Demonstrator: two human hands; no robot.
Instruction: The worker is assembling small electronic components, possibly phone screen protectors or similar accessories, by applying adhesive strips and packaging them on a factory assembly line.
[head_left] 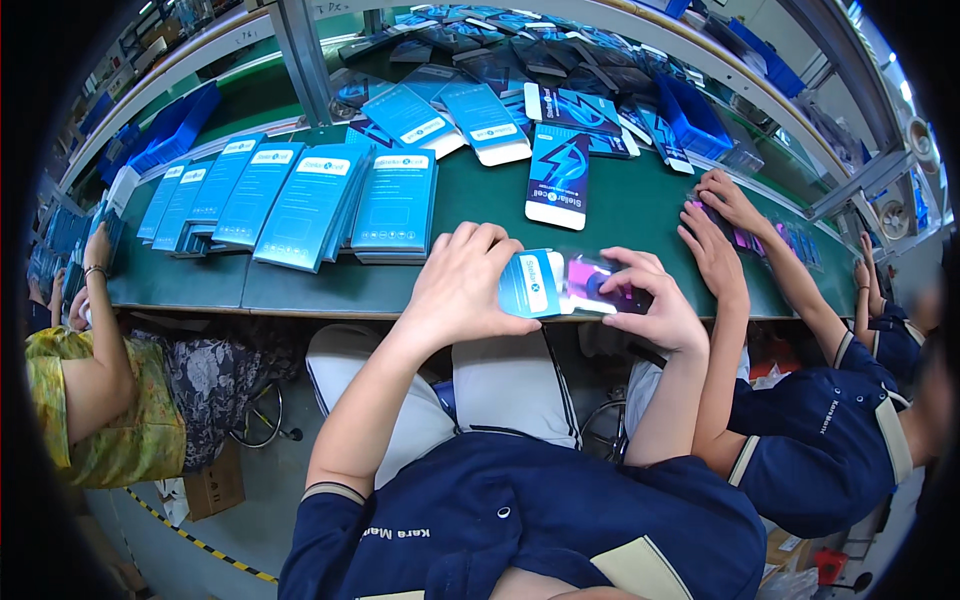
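Note:
At the table's near edge, my left hand (462, 285) grips a small flat blue box (530, 283) with a white label panel. The box's right end faces my right hand (662, 305). Between thumb and fingers, that hand pinches a flat pink-and-black packet (588, 284) in shiny clear wrap. The packet lies in line with the box's right end; whether its tip is inside cannot be made out. Beyond my hands a dark blue box (558, 178) with a lightning design lies on the green table (465, 195).
Rows of upright blue boxes (310, 205) stand to the left. A heap of loose boxes (500, 75) fills the back, beside a blue bin (692, 118). At right, a co-worker's hands (715, 240) handle pink-and-black packets; another person (95, 370) sits at left. A metal post (303, 60) rises behind.

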